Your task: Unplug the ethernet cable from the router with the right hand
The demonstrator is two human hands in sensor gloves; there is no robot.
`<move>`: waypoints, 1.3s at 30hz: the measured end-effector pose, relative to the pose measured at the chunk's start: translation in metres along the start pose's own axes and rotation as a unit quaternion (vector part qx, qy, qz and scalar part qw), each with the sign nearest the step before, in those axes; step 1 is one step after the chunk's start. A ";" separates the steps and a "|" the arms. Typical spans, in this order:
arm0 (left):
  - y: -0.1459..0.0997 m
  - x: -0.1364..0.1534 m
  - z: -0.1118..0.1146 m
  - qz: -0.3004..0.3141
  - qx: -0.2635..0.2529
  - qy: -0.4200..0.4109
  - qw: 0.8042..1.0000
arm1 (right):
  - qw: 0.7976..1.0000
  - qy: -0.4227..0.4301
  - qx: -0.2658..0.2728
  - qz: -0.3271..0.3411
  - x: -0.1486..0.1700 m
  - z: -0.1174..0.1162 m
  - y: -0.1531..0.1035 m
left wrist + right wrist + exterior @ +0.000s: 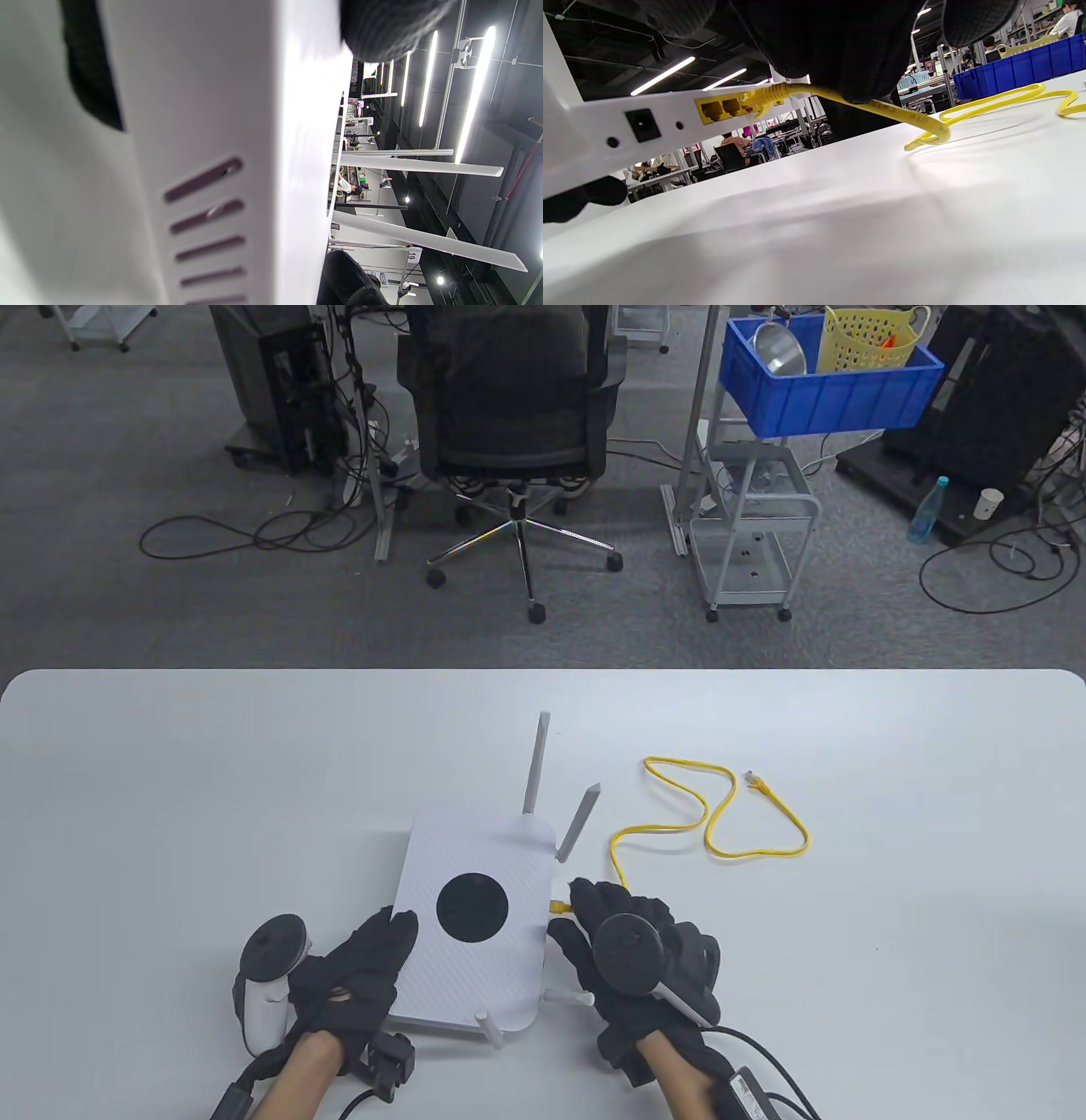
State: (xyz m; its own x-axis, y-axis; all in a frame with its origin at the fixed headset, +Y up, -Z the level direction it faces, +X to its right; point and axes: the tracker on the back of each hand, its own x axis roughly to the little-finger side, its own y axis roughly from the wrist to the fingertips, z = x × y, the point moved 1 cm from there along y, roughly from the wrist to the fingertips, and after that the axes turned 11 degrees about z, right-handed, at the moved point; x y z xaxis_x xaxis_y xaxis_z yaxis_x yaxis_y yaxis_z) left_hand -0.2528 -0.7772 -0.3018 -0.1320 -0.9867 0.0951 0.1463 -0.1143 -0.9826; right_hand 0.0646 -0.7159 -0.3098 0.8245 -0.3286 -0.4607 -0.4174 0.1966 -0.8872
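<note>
Yellow ethernet cable [713,823]: plugged into white router's [475,933] right side, slack looped far-right on white table [170,780]. Right hand [632,959] fingers [848,63] grip cable beside plug. Left hand [352,976] holds router's near-left edge. Beyond: grey carpet, office chair [513,415], blue crate [836,386].

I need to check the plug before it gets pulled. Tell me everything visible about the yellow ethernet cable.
The yellow ethernet cable is thin and rubbery-looking, lying in loose loops on the white table. Its free end carries a clear plug. The other end sits plugged into the router, in a yellow port. The right hand rests over it near the plug.
</note>
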 end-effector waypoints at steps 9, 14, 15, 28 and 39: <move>0.000 -0.002 0.005 0.009 0.020 -0.017 1.000 | 0.998 -0.054 -0.020 0.002 -0.003 -0.006 0.003; 0.001 -0.001 0.008 0.009 0.033 -0.010 0.999 | 0.999 0.009 -0.036 -0.017 0.005 -0.009 0.004; 0.002 0.000 0.010 0.010 0.040 -0.011 0.999 | 0.999 0.025 -0.041 -0.021 0.006 -0.011 0.004; 0.010 0.003 0.001 0.025 0.085 -0.035 0.995 | 0.949 0.296 -0.084 -0.065 0.037 -0.019 0.006; 0.015 -0.001 -0.020 0.052 0.108 -0.058 0.991 | 0.896 0.436 -0.070 0.042 0.034 -0.021 0.012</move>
State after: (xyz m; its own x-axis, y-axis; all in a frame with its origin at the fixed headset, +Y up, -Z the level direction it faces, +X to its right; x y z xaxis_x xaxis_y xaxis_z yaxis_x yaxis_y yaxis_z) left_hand -0.2702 -0.7758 -0.3196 0.0066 -0.9997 0.0246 0.3610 -0.0206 -0.9323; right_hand 0.0792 -0.7444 -0.3366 0.2022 -0.9269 -0.3162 -0.5571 0.1567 -0.8155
